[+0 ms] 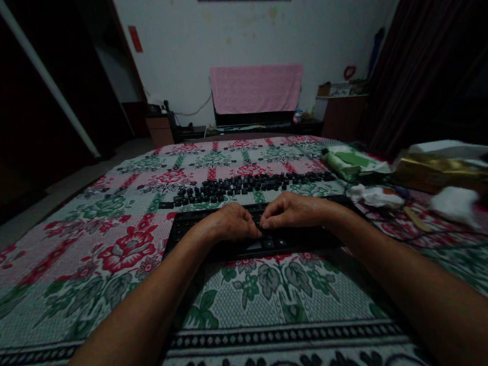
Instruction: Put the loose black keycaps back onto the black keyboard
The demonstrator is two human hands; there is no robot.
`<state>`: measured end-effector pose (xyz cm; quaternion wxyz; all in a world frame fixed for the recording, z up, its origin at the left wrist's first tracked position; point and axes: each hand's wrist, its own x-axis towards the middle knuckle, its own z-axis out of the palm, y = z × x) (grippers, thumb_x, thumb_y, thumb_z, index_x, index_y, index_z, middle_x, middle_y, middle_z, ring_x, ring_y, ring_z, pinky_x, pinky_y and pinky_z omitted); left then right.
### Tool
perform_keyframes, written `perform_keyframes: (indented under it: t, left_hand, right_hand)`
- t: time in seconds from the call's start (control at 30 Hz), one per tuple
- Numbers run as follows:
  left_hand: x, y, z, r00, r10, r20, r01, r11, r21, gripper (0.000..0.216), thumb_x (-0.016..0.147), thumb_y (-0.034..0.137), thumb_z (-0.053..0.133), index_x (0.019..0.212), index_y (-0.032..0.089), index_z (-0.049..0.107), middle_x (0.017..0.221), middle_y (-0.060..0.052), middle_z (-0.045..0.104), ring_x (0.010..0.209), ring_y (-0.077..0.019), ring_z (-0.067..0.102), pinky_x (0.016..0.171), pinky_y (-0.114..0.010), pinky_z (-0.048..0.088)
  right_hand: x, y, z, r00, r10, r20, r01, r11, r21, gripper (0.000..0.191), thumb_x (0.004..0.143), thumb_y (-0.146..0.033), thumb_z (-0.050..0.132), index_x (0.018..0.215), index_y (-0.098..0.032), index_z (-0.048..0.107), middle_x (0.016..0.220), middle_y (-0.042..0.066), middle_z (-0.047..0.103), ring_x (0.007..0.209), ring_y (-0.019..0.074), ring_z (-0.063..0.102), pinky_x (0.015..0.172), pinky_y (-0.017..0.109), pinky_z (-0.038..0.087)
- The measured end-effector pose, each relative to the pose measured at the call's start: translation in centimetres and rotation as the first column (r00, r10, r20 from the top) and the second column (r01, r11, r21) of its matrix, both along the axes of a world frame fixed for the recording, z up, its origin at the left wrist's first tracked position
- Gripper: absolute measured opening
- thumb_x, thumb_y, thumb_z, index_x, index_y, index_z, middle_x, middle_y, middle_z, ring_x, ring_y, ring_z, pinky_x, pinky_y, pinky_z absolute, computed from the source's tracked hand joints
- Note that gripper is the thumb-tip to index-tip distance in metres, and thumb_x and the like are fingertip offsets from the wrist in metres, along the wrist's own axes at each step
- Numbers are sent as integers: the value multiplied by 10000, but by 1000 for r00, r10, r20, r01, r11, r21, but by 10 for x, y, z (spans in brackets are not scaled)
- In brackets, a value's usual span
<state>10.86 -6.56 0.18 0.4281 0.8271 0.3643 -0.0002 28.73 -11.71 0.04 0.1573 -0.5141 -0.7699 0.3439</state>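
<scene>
A black keyboard [225, 252] lies on the patterned cloth in front of me, with few keycaps seated near its front edge. My left hand [235, 222] is closed over the middle of it, fingers curled down and fingertips close to the keys. Facing it from the other side, my right hand [292, 209] has thumb and fingers pinched together, almost meeting the left fingertips. Anything held in either pinch is too small or hidden to name. Behind the keyboard, several loose black keycaps [244, 185] are spread in a long band.
A floral cloth [130, 247] covers the broad surface. To the right lie a green-and-white packet [352, 161], a gold box [442, 170], crumpled white tissue [455, 205] and a dark cable [457, 246]. Against the far wall, a pink towel [258, 88] drapes over a dark screen.
</scene>
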Motion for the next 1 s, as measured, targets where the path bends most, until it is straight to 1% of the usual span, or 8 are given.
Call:
perform_keyframes:
  t: [0.07,0.17,0.3,0.43,0.73,1.0]
  left_hand:
    - [0,-1,1,1000,8,9,-7,1000,-17,172,554,290,572,636,139,570,443,49,450,394,-58,384,386,-182,289]
    - [-1,0,1,999,-19,43,20,1000,-23,187,559,285,566,670,136,589,451,48,452,404,-59,392,391,-178,295]
    - [-1,2,-2,998,-51,43,50,999,17,201,555,296,562,670,137,607,458,45,465,411,-58,394,393,-174,289]
    - [-1,5,-5,999,-36,3,36,999,34,201,564,296,543,675,141,608,460,42,474,395,-51,375,383,-173,269]
    - [1,7,-7,998,21,-55,-21,1000,-10,200,575,299,522,678,145,595,444,41,463,356,-53,336,354,-186,238]
    - [3,6,-9,997,31,-73,-33,999,-19,207,573,332,515,645,145,565,461,32,456,350,-47,334,343,-178,235]
  right_hand:
    - [1,0,0,1000,4,3,-4,1000,-3,325,693,-388,498,853,-141,638,722,7,622,627,97,519,561,190,377]
    - [0,-1,2,1000,21,23,-20,1000,-16,334,676,-398,516,853,-143,638,723,5,620,611,91,509,550,187,369]
    - [-4,-2,0,999,16,38,-15,1000,-13,365,663,-439,516,815,-133,645,686,1,609,573,83,485,521,182,354]
    - [-8,-2,-2,999,-11,44,11,1000,1,388,653,-464,515,801,-130,648,658,0,595,546,75,461,494,176,336]
    - [-9,-2,-2,998,-34,53,35,999,-17,384,650,-457,511,793,-127,646,618,-12,566,504,60,419,463,169,312]
    - [-10,-1,-6,998,-57,38,58,998,-24,374,646,-462,514,775,-135,641,618,-7,572,499,63,425,464,177,319]
